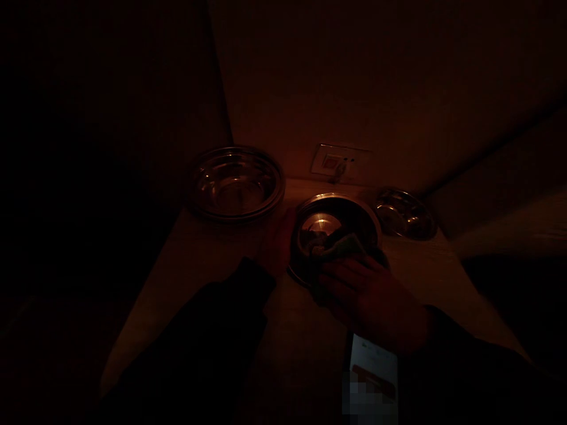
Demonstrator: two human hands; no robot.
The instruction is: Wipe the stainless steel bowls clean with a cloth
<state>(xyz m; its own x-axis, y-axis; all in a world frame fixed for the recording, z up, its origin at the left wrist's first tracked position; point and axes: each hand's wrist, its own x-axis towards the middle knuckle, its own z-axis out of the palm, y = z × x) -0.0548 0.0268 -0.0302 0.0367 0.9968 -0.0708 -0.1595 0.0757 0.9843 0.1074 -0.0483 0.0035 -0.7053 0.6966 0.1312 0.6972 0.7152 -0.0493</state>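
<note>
My left forearm, in a dark sleeve, reached up from the lower left, and my left hand (275,245) lay against the left side of the middle metal bowl (319,223); in the dim light I could not tell whether its fingers gripped the rim. My right forearm entered from the lower right, and my right hand (370,292), back upward and fingers extended close together, held a greenish folded cloth (343,247) against the bowl's near side. The bowl was round, smooth and reflective, positioned over the pale bench (188,257) between stacked wide metal bowls (237,184) at left and a smaller shiny bowl (405,215) at right. A rectangular lit screen (375,361) showed below my right hand; a socket plate (340,160) was set in the wall (376,88) behind.
</note>
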